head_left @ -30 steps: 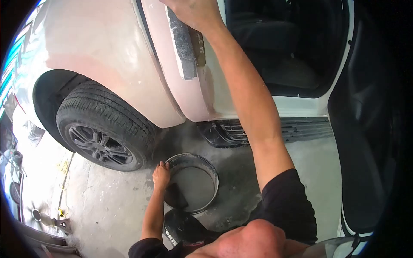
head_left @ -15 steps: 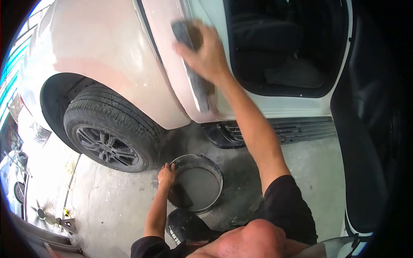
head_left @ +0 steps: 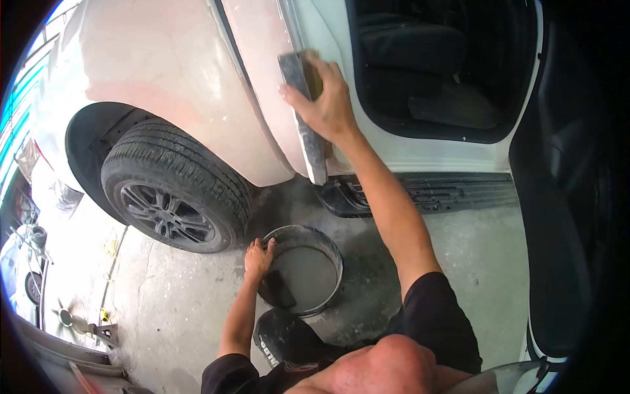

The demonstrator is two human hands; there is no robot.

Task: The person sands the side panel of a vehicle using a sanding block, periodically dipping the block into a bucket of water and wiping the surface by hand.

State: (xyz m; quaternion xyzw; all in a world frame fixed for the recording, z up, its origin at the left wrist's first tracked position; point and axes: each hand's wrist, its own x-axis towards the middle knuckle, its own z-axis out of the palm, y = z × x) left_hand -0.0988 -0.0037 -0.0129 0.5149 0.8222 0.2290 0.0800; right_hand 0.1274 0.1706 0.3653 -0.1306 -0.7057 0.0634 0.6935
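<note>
My right hand (head_left: 326,102) grips a long grey sanding block (head_left: 307,131) and presses it upright against the pinkish, filler-covered rear edge of a white car's panel (head_left: 262,79), beside the open door. My left hand (head_left: 258,257) rests on the rim of a round bucket (head_left: 331,253) on the floor. The bucket holds cloudy grey water and a dark sponge-like block (head_left: 279,289).
A rear wheel with a black tyre (head_left: 177,190) stands left of the bucket. A black side step (head_left: 426,190) runs under the door opening. The open dark door (head_left: 558,197) is on the right. My knee (head_left: 384,368) and a black shoe (head_left: 275,338) are below. Clutter lies far left.
My right hand slid the sanding block down the panel edge from the top of the frame. My left hand stayed on the bucket rim. The view shifted slightly.
</note>
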